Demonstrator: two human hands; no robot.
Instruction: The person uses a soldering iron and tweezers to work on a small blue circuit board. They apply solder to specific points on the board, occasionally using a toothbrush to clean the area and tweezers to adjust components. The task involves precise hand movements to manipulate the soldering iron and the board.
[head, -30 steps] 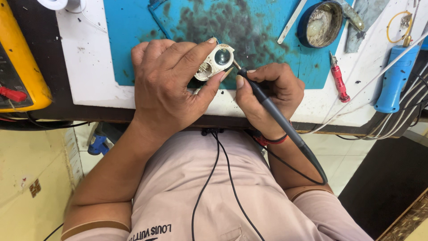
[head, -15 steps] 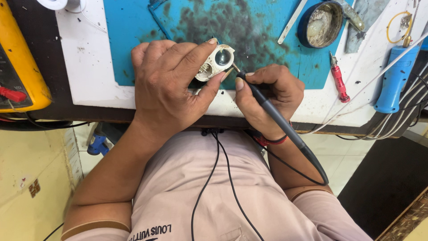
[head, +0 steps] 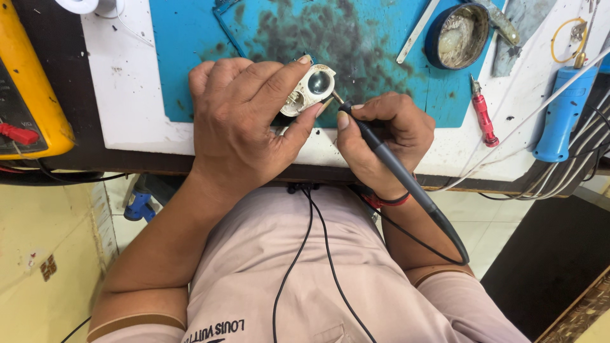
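On the blue mat [head: 190, 57] my left hand [head: 244, 121] pinches a small white part with round sockets [head: 309, 89], and my right hand [head: 381, 136] grips a dark soldering iron [head: 387, 159], tip at the part's edge. Beyond the mat's far right corner sits a round blue tin [head: 459, 35]; right of the mat lies a red screwdriver [head: 484, 117]. Since a second ago, both grips are unchanged.
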